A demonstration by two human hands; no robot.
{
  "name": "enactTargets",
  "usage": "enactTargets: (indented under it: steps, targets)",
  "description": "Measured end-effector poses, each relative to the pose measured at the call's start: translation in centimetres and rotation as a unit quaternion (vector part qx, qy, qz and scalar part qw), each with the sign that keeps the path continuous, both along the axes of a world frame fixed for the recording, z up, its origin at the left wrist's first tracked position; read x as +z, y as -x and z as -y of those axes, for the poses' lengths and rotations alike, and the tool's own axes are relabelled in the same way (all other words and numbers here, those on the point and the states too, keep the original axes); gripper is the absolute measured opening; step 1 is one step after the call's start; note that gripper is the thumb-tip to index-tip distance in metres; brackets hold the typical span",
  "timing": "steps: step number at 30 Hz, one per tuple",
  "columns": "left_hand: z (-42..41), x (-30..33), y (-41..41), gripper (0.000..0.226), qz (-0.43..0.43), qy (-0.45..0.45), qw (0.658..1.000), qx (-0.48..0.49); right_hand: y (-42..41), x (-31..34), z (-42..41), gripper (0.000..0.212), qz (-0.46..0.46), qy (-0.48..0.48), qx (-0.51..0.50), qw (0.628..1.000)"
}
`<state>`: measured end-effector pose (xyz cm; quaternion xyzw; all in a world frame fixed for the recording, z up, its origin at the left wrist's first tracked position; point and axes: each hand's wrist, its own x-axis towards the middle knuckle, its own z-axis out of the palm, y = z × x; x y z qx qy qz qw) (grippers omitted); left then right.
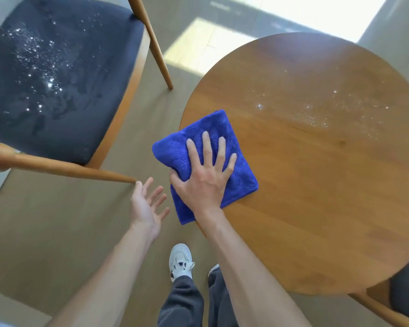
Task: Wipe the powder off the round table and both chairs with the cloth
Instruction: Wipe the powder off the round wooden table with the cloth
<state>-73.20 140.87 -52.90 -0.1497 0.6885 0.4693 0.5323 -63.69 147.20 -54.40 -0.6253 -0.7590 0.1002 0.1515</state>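
Cloth [206, 166] edge hides under flat right hand [204, 179]; second chair [404, 300] cut off.

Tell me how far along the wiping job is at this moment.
Done: the near side of the round wooden table looks free of powder. In hand: the right hand presses the folded blue microfibre cloth at the table's left edge; the left hand hovers open. Left: white powder on the far right side, and the dark-cushioned wooden chair is speckled.

Bright daylight enters from the top, laying overexposed patches on the grey-brown floor [222, 43] and a pale sheen on the far side of the round wooden worktop [328, 74], while wide-angle distortion and motion blur soften the frame's edges.
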Motion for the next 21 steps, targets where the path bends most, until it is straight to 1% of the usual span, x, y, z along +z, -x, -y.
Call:
enactTargets:
  steps: [4, 11, 16, 21]
  targets:
    - [0.5, 0.3, 0.6, 0.048, -0.012, -0.004, 1.0, 0.011, 0.5, -0.1, 2.2, 0.055, 0.022, -0.016, 0.079, 0.996]
    - [0.8, 0.7, 0.0, 0.047, -0.029, 0.002, 1.0, 0.01, -2.7, -0.1, 4.8, 0.049, 0.013, -0.037, 0.135, 0.99]
    - [-0.5, 1.3, -1.9, 0.044, -0.015, -0.003, 1.0, 0.016, -6.7, -0.3, 7.4, 0.052, -0.001, -0.033, 0.154, 0.988]
    - [-1.2, 1.5, -4.1, 0.042, -0.009, 0.0, 1.0, -0.019, -9.6, -0.3, 9.1, 0.055, 0.004, -0.029, 0.149, 0.988]
